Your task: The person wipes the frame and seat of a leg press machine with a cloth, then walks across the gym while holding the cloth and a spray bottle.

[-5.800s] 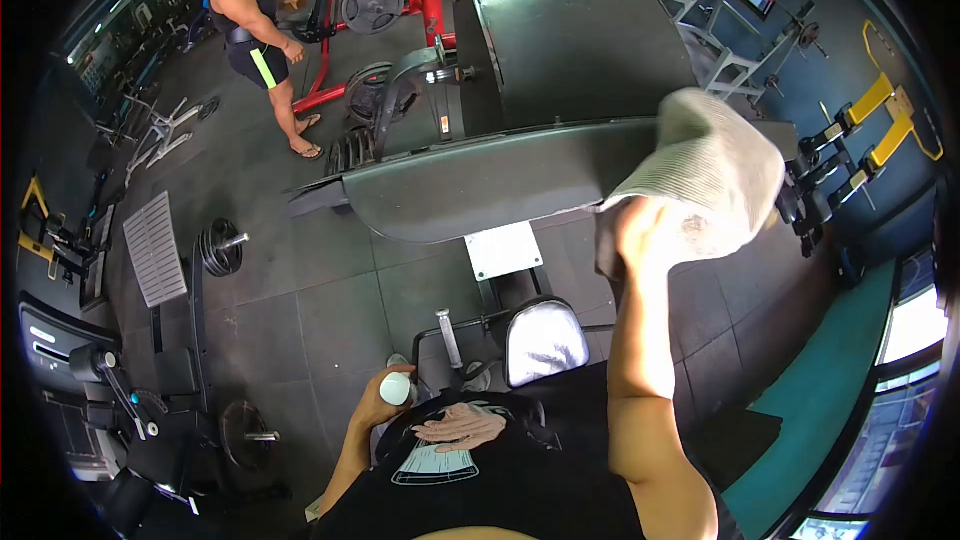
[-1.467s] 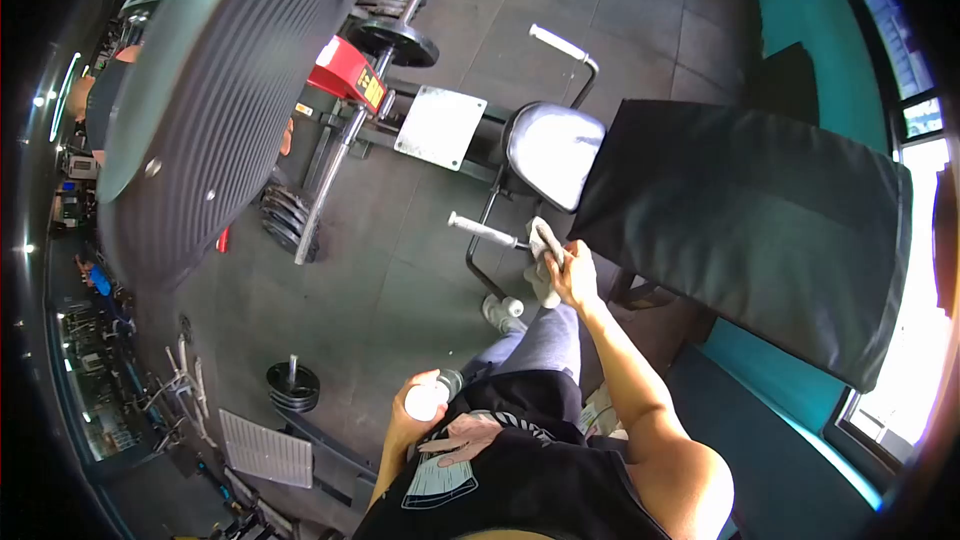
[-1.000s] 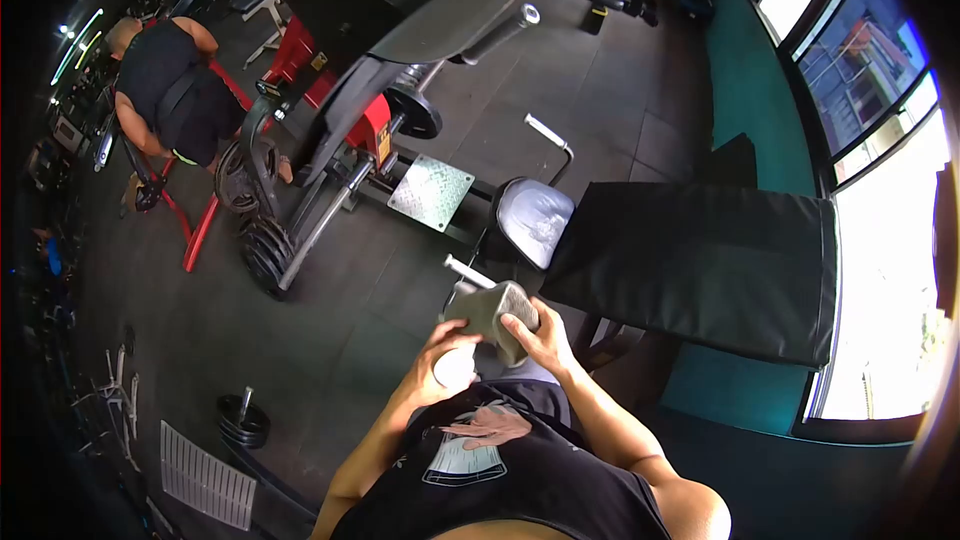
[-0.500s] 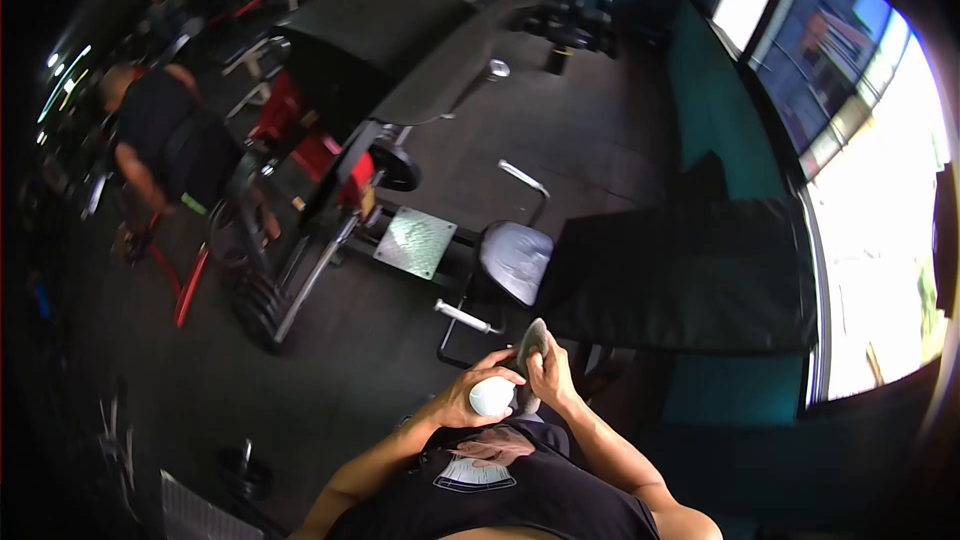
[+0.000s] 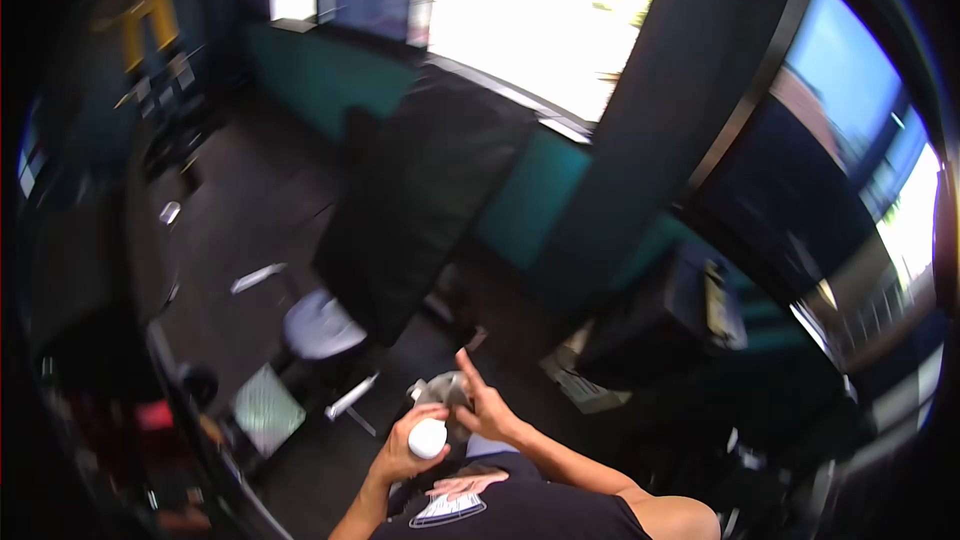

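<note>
My left hand (image 5: 402, 448) is wrapped around a white-topped bottle (image 5: 428, 438), held upright close to my waist. Only its round white top shows clearly; my fingers and the viewing angle hide the body. Just right of it is my right hand (image 5: 486, 410), its index finger stretched out and pointing away from me. A crumpled grey cloth (image 5: 445, 392) sits between the two hands, against the thumb side of the right one. Blur hides exactly how the fingers hold it.
A seated machine with a grey padded seat (image 5: 325, 325), white handle (image 5: 352, 395) and metal footplate (image 5: 268, 412) is at front left. Behind it stands a black padded backrest (image 5: 420, 180). A dark box (image 5: 650, 315) is right, below the windows.
My view has swung right, so the machine is now at left and more windows show. The person at far left is out of view. My right index finger has straightened.
</note>
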Available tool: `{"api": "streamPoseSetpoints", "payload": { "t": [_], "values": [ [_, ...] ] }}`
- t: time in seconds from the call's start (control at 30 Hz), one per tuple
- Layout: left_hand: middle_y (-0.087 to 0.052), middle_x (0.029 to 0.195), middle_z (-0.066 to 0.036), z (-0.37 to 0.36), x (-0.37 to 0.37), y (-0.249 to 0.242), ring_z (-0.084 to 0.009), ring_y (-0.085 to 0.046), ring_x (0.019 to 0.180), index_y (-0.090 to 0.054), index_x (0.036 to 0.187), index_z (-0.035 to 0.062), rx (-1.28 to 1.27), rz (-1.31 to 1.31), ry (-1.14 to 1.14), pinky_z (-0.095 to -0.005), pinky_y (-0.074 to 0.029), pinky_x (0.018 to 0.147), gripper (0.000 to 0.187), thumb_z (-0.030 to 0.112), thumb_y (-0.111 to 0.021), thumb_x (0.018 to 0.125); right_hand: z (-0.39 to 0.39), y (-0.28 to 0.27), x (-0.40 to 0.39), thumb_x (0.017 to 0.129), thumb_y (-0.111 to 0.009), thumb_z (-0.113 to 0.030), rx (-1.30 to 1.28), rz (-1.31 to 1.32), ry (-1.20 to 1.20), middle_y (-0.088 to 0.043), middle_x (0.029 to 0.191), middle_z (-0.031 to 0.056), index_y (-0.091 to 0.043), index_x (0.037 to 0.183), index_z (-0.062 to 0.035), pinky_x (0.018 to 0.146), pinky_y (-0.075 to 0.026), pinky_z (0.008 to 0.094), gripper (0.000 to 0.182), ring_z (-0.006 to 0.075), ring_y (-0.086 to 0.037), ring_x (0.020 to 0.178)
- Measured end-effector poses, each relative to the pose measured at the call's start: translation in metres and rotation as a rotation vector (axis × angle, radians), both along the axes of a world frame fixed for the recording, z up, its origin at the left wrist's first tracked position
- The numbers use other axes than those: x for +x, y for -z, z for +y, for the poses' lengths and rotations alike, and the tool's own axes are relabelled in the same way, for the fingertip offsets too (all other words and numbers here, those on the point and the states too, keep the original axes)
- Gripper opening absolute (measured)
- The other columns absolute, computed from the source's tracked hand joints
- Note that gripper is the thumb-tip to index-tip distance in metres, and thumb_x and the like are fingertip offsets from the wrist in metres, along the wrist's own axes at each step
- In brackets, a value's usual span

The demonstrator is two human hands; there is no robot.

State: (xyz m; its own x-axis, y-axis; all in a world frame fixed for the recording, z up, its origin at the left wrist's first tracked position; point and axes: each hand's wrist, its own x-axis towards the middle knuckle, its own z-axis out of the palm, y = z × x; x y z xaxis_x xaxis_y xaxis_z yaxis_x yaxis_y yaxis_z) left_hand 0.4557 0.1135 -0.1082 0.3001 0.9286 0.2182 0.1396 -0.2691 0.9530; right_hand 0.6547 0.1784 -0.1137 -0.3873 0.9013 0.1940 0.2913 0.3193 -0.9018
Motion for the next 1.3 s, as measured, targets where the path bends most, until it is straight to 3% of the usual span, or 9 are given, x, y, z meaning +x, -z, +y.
{"api": "streamPoseSetpoints", "payload": {
  "t": [0.13, 0.23, 0.4, 0.5, 0.57, 0.6, 0.93, 1.1, 1.3],
  "values": [
    [-0.062, 0.117, -0.016, 0.005, 0.019, 0.01, -0.0267, -0.063, 0.108, -0.066, 0.112, -0.0004, 0.074, 0.032, 0.377, -0.036, -0.05, 0.093, 0.051, 0.013, -0.084, 0.066, -0.043, 0.006, 0.058, 0.083, -0.066, -0.013, -0.045, -0.35, -0.05, -0.064, 0.105, 0.0154, -0.066, 0.108, -0.0051, 0.081, -0.053, 0.0405, 0.026, 0.0331, -0.065, 0.093],
    [-0.062, 0.117, -0.016, 0.006, 0.032, -0.004, -0.0279, -0.062, 0.109, -0.066, 0.114, 0.0006, 0.074, 0.021, 0.555, -0.0365, -0.05, 0.094, 0.052, 0.011, -0.084, 0.066, -0.083, -0.022, 0.077, 0.083, -0.069, -0.024, -0.048, -0.634, 0.129, -0.062, 0.106, 0.0166, -0.066, 0.105, -0.006, 0.082, -0.053, 0.0442, 0.028, 0.0338, -0.065, 0.096],
    [-0.056, 0.123, -0.018, 0.017, 0.052, -0.017, -0.0313, -0.06, 0.11, -0.065, 0.118, 0.0047, 0.178, 0.007, 0.74, -0.0388, -0.049, 0.096, 0.058, 0.011, -0.083, 0.062, -0.111, -0.059, 0.087, 0.081, -0.073, -0.024, 0.301, -0.607, 0.294, -0.054, 0.125, 0.0182, -0.067, 0.087, -0.0029, 0.109, -0.037, 0.0463, 0.023, 0.0413, -0.042, 0.132],
    [-0.053, 0.125, -0.017, 0.021, 0.057, -0.041, -0.0323, -0.056, 0.115, -0.066, 0.119, 0.0077, 0.12, 0.063, 0.844, -0.0413, -0.047, 0.099, 0.061, 0.012, -0.083, 0.061, -0.121, -0.091, 0.081, 0.079, -0.072, -0.017, 0.415, -0.568, 0.398, -0.059, 0.116, 0.0168, -0.065, 0.084, -0.0014, 0.1, -0.044, 0.0446, 0.018, 0.0374, -0.053, 0.12],
    [-0.051, 0.125, -0.017, 0.022, 0.061, -0.055, -0.0333, -0.053, 0.119, -0.066, 0.119, 0.0089, 0.183, 0.116, 0.887, -0.0429, -0.044, 0.102, 0.062, 0.013, -0.083, 0.06, -0.125, -0.103, 0.079, 0.078, -0.069, -0.011, 0.26, -0.269, 0.478, -0.056, 0.075, 0.0133, -0.057, 0.079, 0.0015, 0.063, -0.046, 0.0391, 0.017, 0.0267, -0.057, 0.066],
    [-0.053, 0.125, -0.016, 0.022, 0.062, -0.055, -0.0336, -0.05, 0.122, -0.066, 0.119, 0.0103, 0.158, 0.124, 0.909, -0.0452, -0.041, 0.103, 0.061, 0.016, -0.083, 0.061, -0.128, -0.11, 0.081, 0.078, -0.068, -0.011, 0.172, -0.228, 0.495, -0.052, 0.07, 0.0128, -0.055, 0.078, 0.0016, 0.059, -0.044, 0.0378, 0.018, 0.0255, -0.053, 0.062],
    [-0.062, 0.109, -0.012, 0.035, 0.041, -0.031, -0.0294, -0.057, 0.109, -0.067, 0.107, 0.0065, 0.234, 0.199, 0.724, -0.0439, -0.04, 0.101, 0.051, 0.021, -0.083, 0.061, -0.137, -0.136, 0.131, 0.08, -0.07, -0.028, -0.191, -0.539, 0.177, -0.061, 0.08, 0.0196, -0.055, 0.089, 0.0004, 0.07, -0.047, 0.0437, 0.034, 0.038, -0.06, 0.077],
    [-0.059, 0.108, -0.015, 0.043, 0.037, -0.036, -0.0311, -0.059, 0.104, -0.068, 0.105, 0.0067, 0.238, 0.215, 0.593, -0.0392, -0.051, 0.087, 0.051, 0.017, -0.085, 0.059, -0.106, -0.09, 0.163, 0.072, -0.067, -0.011, -0.308, -0.946, 0.208, -0.067, 0.081, 0.0176, -0.062, 0.099, -0.008, 0.073, -0.053, 0.0456, 0.027, 0.0366, -0.067, 0.08],
    [-0.058, 0.109, -0.015, 0.064, 0.057, -0.036, -0.0322, -0.056, 0.102, -0.067, 0.106, 0.0058, 0.212, 0.28, 0.388, -0.0411, -0.048, 0.088, 0.052, 0.016, -0.085, 0.058, -0.043, -0.049, 0.21, 0.071, -0.066, -0.012, -0.336, -0.856, 0.155, -0.07, 0.082, 0.0151, -0.068, 0.096, -0.0091, 0.075, -0.052, 0.0429, 0.026, 0.0339, -0.067, 0.081]
  ]
}}
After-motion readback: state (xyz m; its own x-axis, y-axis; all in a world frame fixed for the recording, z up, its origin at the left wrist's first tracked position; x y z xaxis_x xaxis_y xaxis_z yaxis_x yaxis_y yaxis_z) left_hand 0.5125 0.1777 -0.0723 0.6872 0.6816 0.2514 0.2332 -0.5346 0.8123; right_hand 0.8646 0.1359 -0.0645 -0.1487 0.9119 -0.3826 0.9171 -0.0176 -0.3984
